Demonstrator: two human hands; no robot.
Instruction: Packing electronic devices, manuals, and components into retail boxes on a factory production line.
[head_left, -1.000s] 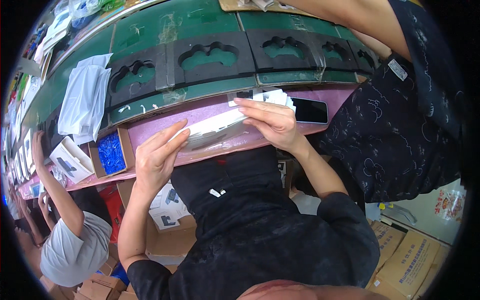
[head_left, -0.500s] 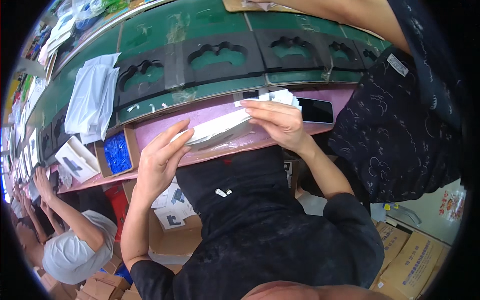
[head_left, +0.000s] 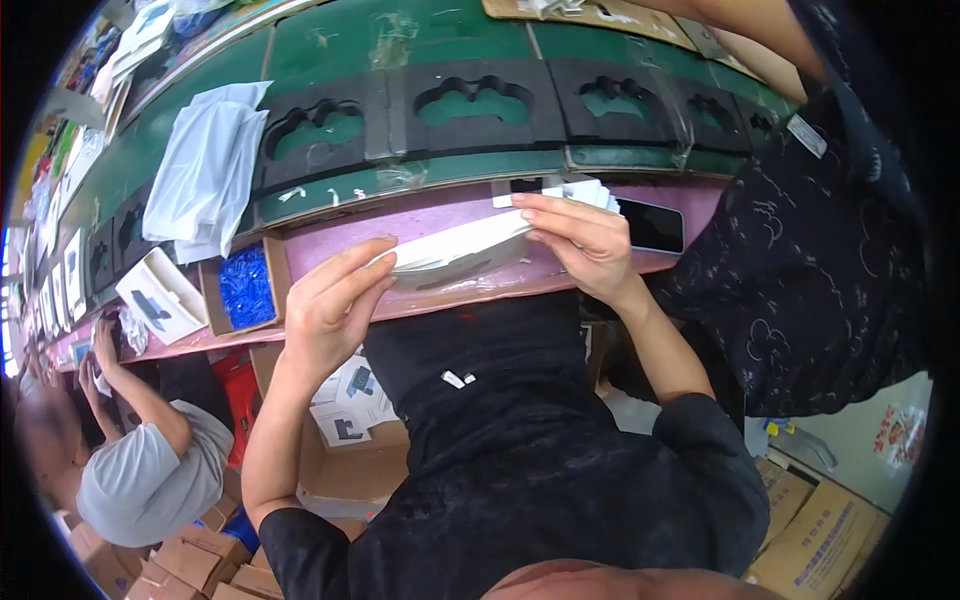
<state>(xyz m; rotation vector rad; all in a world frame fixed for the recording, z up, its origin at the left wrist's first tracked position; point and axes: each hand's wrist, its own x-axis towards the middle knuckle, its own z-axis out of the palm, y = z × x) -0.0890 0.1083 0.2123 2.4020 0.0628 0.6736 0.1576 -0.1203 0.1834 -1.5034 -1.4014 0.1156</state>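
A thin stack of white paper leaflets (head_left: 465, 247) is stretched between my two hands, above the pink bench edge. My left hand (head_left: 335, 300) pinches its left end between thumb and fingers. My right hand (head_left: 583, 245) grips the other end, with its fingers over the top edge. Fanned white corners (head_left: 590, 192) show just beyond the right fingers. The stack bows slightly, and its greyish lower face is turned toward me. Below my left forearm, an open cardboard box (head_left: 345, 470) holds loose printed leaflets (head_left: 352, 400).
Black foam trays (head_left: 470, 105) with shaped cut-outs line the green bench. A phone (head_left: 652, 227) lies right of my right hand. To the left are white plastic bags (head_left: 205, 170), a carton of blue pieces (head_left: 245, 288) and a white box (head_left: 160, 300). Co-workers sit on both sides.
The bench has shifted slightly rightward in view. Both my hands keep hold of the leaflet stack, which has hardly changed. The left co-worker's hands have moved a little.
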